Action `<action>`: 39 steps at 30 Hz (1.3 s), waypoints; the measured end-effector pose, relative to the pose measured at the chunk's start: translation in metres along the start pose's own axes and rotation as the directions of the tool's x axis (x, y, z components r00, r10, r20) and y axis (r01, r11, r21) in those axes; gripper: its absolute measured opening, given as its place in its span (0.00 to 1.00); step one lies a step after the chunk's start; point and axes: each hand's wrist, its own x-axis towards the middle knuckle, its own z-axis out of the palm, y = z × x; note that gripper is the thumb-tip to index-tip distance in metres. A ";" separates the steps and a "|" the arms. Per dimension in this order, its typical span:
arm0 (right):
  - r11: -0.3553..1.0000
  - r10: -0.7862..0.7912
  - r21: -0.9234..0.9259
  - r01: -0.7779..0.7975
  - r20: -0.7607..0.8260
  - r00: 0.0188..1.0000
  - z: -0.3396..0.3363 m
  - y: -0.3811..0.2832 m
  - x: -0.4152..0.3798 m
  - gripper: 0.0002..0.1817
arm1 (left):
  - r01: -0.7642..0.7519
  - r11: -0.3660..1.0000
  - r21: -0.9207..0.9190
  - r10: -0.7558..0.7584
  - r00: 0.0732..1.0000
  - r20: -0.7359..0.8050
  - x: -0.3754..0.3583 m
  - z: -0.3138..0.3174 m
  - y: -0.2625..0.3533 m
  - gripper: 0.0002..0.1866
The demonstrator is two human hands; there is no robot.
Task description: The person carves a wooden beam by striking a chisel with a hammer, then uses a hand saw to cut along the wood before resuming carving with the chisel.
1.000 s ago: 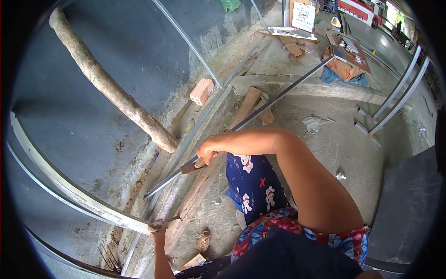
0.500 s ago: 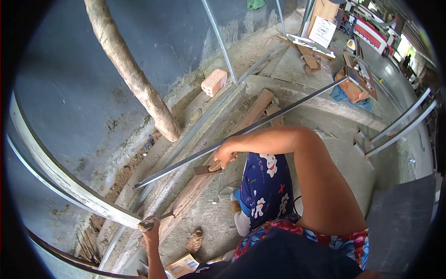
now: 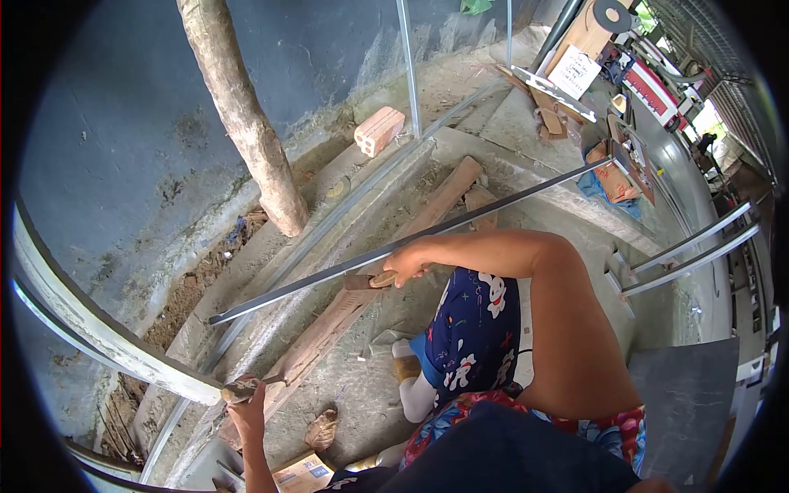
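My right hand [image 3: 407, 261] is closed around the short wooden handle of a tool with a flat, rusty brown head [image 3: 358, 283]. That head lies over a long wooden plank [image 3: 329, 324], and the fingers overlap a dark metal bar [image 3: 329, 281] running diagonally across the view. At lower left my left hand [image 3: 246, 404] grips another tool with a wooden handle [image 3: 237, 390] and a thin metal part [image 3: 275, 380] pointing toward the plank. What kind of tool each is I cannot tell. A pale curved beam [image 3: 123, 349] ends right at the left hand.
A bare tree-trunk post [image 3: 246, 123] leans by the dark wall. A brick [image 3: 380, 132] sits on the concrete ledge near thin metal rails [image 3: 413, 74]. To the right are a cardboard box [image 3: 618, 182], metal channels [image 3: 690, 267] and a dark sheet [image 3: 682, 403]. A dry leaf [image 3: 322, 429] lies below.
The view has shifted, and the dark bar's near end now appears farther left and higher. Both hands keep their grips; the right-hand tool's head sits closer to the bar in view.
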 end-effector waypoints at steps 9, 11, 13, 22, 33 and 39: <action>0.997 0.029 -0.076 -0.023 0.068 0.997 0.008 0.005 0.010 0.19 | -0.028 0.994 -0.101 0.027 1.000 -0.010 -0.001 -0.005 -0.032 0.13; 0.996 0.037 -0.082 -0.030 0.079 0.996 0.009 0.004 0.009 0.19 | -0.016 0.993 -0.118 0.016 1.000 0.002 -0.002 -0.005 -0.034 0.13; 0.998 0.031 -0.065 -0.026 0.083 0.996 0.008 0.002 0.008 0.20 | 0.004 0.992 -0.127 -0.003 1.000 0.010 -0.003 -0.007 -0.031 0.13; 0.995 0.077 -0.075 -0.072 0.063 0.995 0.005 0.008 0.010 0.21 | 0.001 0.990 -0.142 0.001 1.000 0.013 -0.005 -0.004 -0.037 0.12; 0.991 0.120 -0.065 -0.116 0.048 0.992 0.008 0.007 0.010 0.21 | -0.026 0.991 -0.129 0.026 1.000 -0.004 -0.009 -0.004 -0.043 0.15; 0.991 0.089 -0.106 -0.083 0.057 0.994 0.002 -0.009 -0.006 0.20 | -0.016 0.992 -0.126 0.012 0.999 -0.032 -0.009 -0.003 -0.043 0.14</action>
